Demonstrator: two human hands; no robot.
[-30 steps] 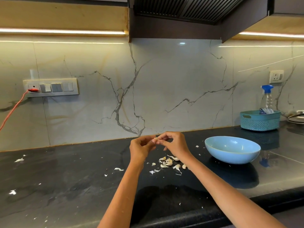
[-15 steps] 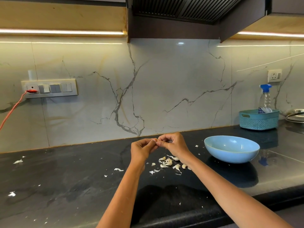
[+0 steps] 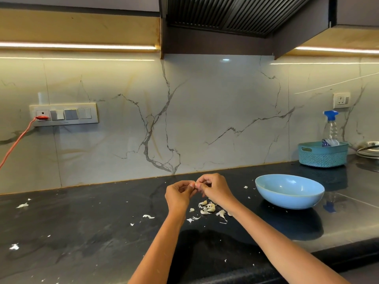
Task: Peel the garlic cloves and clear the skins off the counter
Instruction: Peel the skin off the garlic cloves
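Loose skins, far left: a few white flakes [image 3: 22,205] lie on the dark surface [image 3: 92,222], well apart from your hands — they are part of what the task asks you to clear at the end.
Your left hand: your left hand [image 3: 178,193] is raised above the surface, its fingers [image 3: 189,184] curled and pinching something small. I judge it is a garlic clove; it is almost hidden, so I cannot say how much skin is on it.
Your right hand: your right hand [image 3: 215,188] meets the left one fingertip to fingertip, fingers curled on the same small thing, probably so one hand steadies while the other pulls the skin.
Pile under the hands: cloves and skins [image 3: 208,209] lie just below, so what falls lands together.
Blue bowl: the bowl [image 3: 289,201] stands near your right hand, likely for the peeled cloves; what is inside I cannot see.
Basket, far right: a teal basket [image 3: 323,155] with a spray bottle [image 3: 330,128] stands against the wall, out of your way.
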